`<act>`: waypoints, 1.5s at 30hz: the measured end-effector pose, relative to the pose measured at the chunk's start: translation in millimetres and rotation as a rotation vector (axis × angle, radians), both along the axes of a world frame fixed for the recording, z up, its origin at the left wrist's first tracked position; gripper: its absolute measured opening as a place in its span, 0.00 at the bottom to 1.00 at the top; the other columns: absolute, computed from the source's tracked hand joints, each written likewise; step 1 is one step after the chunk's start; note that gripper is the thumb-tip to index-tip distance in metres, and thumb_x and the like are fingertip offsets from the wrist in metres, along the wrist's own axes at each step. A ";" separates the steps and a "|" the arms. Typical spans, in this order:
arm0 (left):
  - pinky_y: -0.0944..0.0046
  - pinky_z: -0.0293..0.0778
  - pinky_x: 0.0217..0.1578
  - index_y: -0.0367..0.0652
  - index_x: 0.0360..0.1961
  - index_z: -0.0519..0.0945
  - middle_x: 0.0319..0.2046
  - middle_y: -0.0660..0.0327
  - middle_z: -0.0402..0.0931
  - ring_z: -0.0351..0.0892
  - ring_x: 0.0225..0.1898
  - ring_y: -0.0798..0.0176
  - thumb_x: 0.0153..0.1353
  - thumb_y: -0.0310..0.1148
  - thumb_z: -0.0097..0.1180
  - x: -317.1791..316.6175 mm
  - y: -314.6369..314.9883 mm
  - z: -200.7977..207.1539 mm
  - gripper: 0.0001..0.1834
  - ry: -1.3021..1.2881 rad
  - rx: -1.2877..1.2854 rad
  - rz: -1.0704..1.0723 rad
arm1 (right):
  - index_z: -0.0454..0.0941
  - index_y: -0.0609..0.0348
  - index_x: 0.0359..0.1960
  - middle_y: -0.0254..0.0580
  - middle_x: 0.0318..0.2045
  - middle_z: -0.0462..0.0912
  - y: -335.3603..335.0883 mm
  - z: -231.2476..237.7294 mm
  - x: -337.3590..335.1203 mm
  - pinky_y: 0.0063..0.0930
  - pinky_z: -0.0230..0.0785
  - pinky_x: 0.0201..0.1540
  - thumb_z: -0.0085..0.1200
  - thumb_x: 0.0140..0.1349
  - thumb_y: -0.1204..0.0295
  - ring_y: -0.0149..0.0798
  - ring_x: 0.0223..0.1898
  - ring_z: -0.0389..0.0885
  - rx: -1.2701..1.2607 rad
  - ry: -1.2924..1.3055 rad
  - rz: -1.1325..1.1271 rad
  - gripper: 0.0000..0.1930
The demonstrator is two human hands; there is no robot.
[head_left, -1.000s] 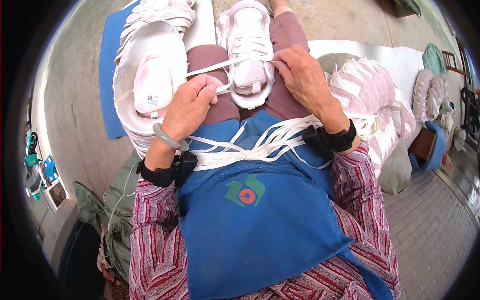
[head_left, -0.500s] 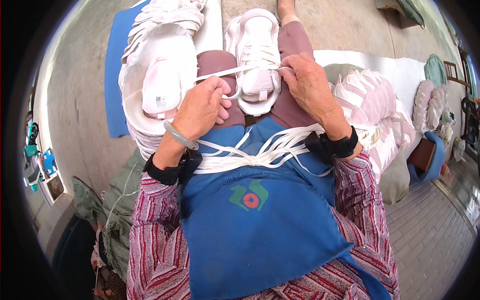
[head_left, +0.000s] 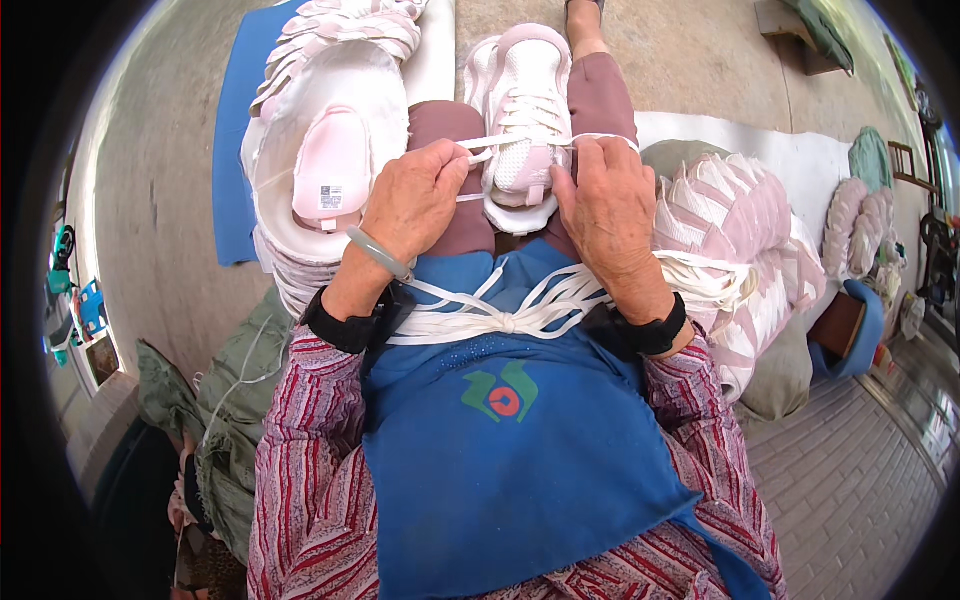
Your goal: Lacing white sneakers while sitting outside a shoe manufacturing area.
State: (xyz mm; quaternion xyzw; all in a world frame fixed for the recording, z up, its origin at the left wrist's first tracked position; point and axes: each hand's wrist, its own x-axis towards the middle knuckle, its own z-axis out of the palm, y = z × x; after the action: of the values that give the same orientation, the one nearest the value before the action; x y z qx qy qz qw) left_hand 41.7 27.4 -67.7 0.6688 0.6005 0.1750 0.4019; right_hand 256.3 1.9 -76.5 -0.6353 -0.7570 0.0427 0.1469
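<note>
Fingers (head_left: 452,163) on lace (head_left: 483,143) (concrete floor (head_left: 170,180)).

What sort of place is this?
Likely a shoe workshop, though it could be a home work corner: a pile of matching pink-and-white shoes at the right, a bundle of white laces over the blue apron, and a shoe at the knees.

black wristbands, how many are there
2: the left black wristband lies between the left hand and left striped sleeve; the right black wristband between the right hand and right striped sleeve. Any beneath the sleeves would be hidden.
</note>
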 end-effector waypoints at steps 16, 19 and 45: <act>0.68 0.71 0.23 0.38 0.38 0.78 0.24 0.61 0.77 0.73 0.20 0.70 0.65 0.31 0.51 2.0 5.0 -3.2 0.08 -0.094 0.047 0.006 | 0.73 0.61 0.32 0.47 0.30 0.72 6.9 -22.9 2.4 0.42 0.64 0.38 0.54 0.50 0.74 0.48 0.34 0.73 0.080 0.026 0.030 0.08; 0.71 0.71 0.20 0.38 0.38 0.78 0.23 0.62 0.77 0.74 0.19 0.72 0.66 0.31 0.51 2.7 6.7 1.3 0.08 -0.163 -0.088 0.072 | 0.72 0.62 0.33 0.49 0.30 0.72 7.3 -23.0 5.2 0.43 0.64 0.38 0.53 0.50 0.76 0.50 0.34 0.73 0.088 0.109 0.076 0.08; 0.66 0.73 0.20 0.34 0.35 0.78 0.24 0.57 0.78 0.77 0.19 0.66 0.64 0.30 0.51 3.1 15.3 -10.6 0.09 -0.134 -0.014 -0.012 | 0.74 0.55 0.27 0.39 0.27 0.69 24.8 4.6 -5.7 0.35 0.61 0.40 0.54 0.48 0.74 0.41 0.33 0.70 0.181 -0.108 0.316 0.04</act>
State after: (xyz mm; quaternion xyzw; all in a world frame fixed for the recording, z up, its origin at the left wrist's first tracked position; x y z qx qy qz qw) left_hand 44.8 42.7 -78.3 0.6564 0.5694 0.2128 0.4469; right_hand 250.6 26.7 -71.8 -0.4941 -0.8548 -0.0374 0.1543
